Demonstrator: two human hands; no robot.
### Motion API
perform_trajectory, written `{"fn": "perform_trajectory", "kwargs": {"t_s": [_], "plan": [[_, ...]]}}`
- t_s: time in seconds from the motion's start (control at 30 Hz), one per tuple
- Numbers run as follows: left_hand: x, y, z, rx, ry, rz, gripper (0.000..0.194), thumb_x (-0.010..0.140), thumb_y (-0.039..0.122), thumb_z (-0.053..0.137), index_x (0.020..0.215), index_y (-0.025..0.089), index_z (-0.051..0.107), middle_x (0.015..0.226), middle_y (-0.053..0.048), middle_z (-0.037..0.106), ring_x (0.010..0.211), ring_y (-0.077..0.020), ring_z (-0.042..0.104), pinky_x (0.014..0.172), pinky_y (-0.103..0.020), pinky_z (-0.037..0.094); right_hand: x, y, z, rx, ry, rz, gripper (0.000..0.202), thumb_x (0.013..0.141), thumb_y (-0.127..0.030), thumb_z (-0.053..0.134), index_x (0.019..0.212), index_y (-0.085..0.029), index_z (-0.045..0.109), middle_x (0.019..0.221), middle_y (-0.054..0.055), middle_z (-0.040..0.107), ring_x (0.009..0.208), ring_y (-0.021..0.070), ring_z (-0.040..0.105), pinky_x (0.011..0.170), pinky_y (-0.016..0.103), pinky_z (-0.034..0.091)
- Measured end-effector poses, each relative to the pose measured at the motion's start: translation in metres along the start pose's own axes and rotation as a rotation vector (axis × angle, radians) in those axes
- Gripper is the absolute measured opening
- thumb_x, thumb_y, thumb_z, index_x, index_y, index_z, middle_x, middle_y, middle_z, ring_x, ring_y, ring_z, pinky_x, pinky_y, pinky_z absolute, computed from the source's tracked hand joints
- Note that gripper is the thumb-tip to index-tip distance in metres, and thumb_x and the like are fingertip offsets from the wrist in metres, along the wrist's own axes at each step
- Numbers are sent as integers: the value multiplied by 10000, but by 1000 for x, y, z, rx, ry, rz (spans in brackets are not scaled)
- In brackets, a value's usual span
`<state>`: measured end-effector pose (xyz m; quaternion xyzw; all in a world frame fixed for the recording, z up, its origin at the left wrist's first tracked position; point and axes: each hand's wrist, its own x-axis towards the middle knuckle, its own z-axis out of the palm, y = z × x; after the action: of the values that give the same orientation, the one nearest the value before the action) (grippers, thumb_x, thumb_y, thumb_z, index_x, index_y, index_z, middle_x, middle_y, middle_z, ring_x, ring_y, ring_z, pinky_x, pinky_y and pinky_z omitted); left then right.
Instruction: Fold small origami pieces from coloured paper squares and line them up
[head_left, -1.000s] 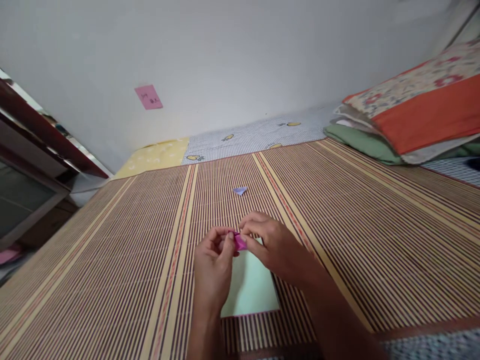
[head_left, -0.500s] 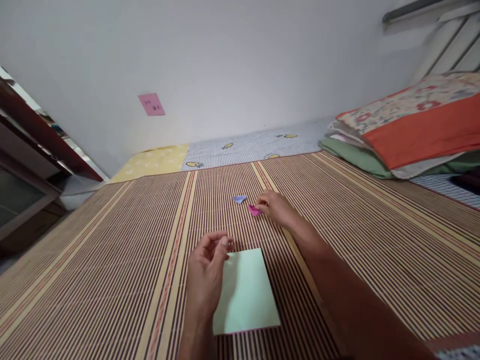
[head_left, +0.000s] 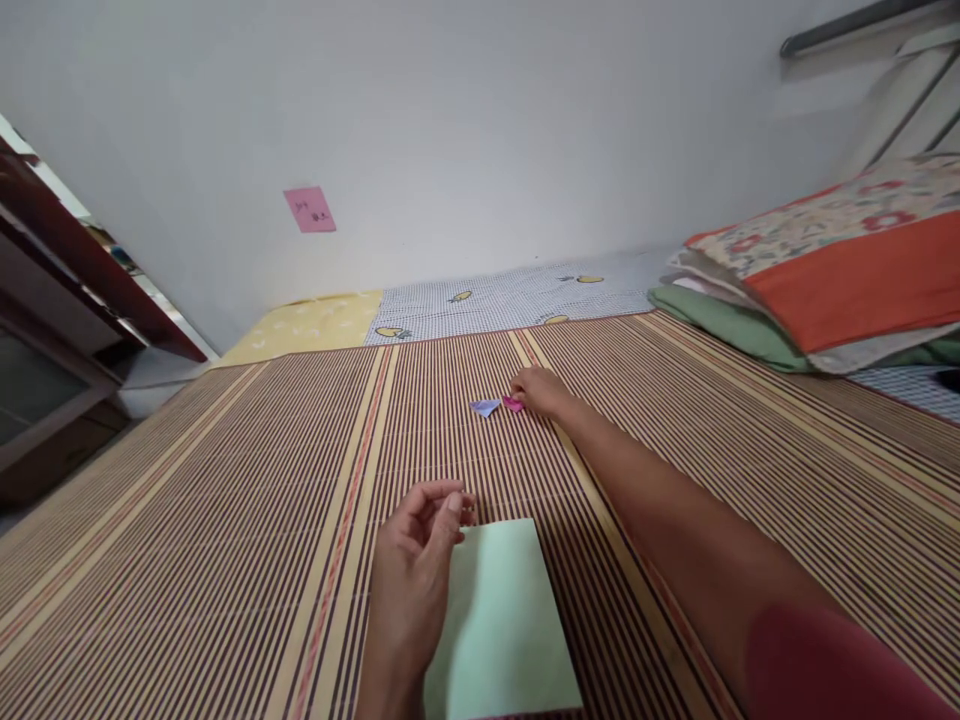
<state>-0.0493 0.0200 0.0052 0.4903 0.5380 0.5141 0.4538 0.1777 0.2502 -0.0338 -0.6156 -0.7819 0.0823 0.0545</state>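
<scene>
On the striped mat (head_left: 247,500), my right hand (head_left: 538,391) reaches forward and pinches a small folded pink paper (head_left: 514,404) at its right edge. Just left of it lies a small folded blue-violet paper (head_left: 485,408), pointed toward me, with a narrow gap between the two. My left hand (head_left: 416,570) is nearer to me, half curled, with nothing visible in its fingers. It hovers at or over the left edge of a pale green sheet or pad of paper (head_left: 510,620); whether it touches is unclear. A pink edge shows along the pad's near side.
Folded bedding with an orange and floral cover (head_left: 862,270) is stacked at the back right. Checked cloth (head_left: 510,293) and yellow cloth (head_left: 315,322) lie along the white wall. A pink note (head_left: 310,209) sticks to that wall. A cabinet (head_left: 45,390) stands at far left.
My right hand has moved slightly forward with the pink paper, which now sits level with the blue-violet one. The left hand keeps its curl beside the green paper. The view has shifted a little.
</scene>
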Motion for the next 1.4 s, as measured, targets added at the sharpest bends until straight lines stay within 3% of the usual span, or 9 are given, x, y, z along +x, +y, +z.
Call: {"fn": "perform_trajectory", "kwargs": {"t_s": [0.47,0.6,0.7,0.83,0.93,1.03,1.13,1.3,1.4], "plan": [[3,-1,-12,-7,30,11,332,875,485,703,1014,183,702,967,-83,759,868,-209,704,741,-318,544,-11,6,-15,113,172,-40,316,998,-326,636,1274,-173,620,1287,104,637,1076,246,665,905,453,577],[4,0,-32,-43,112,37,342,879,483,709,1045,185,693,994,-72,760,877,-198,711,753,-306,546,-54,1,-30,269,315,8,166,1011,-170,555,1077,-99,691,1122,142,702,1046,236,665,927,399,540],[5,-2,-47,-50,186,67,351,886,491,702,1063,188,694,1014,-66,759,871,-190,715,758,-302,541,-111,-28,-34,397,339,-23,233,1039,-196,474,1083,-109,685,1051,128,718,963,210,682,831,335,548],[5,-6,-57,-123,202,19,351,865,466,733,1061,178,700,984,-68,769,861,-204,730,752,-313,547,-198,-88,-24,586,120,-287,115,907,-261,725,1004,-200,714,1070,32,714,990,182,667,838,290,528],[6,-8,-55,-222,112,-14,324,852,445,750,1016,168,709,977,-74,775,840,-195,735,716,-288,544,-242,-121,-11,602,-68,-416,408,701,-280,918,1016,-165,686,1072,41,682,1023,215,631,895,318,502],[6,-11,-49,-256,-100,-65,326,849,438,754,1001,152,715,942,-93,777,805,-202,741,664,-279,547,-259,-135,4,469,-80,-374,543,621,-313,966,1041,-138,670,1113,73,657,1052,263,593,911,364,490],[6,-16,-42,-240,-227,-107,319,848,440,753,967,146,717,923,-98,779,785,-207,750,658,-282,558,-258,-139,18,372,-79,-344,447,666,-274,931,998,-131,668,1106,86,648,1030,271,587,906,379,491],[8,-24,-38,-209,-217,-126,350,835,472,750,947,146,694,923,-98,780,799,-217,759,657,-287,567,-260,-138,13,431,-96,-332,587,604,-395,958,1044,-122,681,1142,112,658,1073,313,588,962,447,488],[10,-27,-37,-197,-202,-128,383,808,491,766,941,140,691,910,-101,780,785,-218,756,656,-293,569,-284,-132,-16,738,-102,-325,490,764,-343,874,1185,-188,676,1192,71,679,1116,261,620,1004,392,486]]}}
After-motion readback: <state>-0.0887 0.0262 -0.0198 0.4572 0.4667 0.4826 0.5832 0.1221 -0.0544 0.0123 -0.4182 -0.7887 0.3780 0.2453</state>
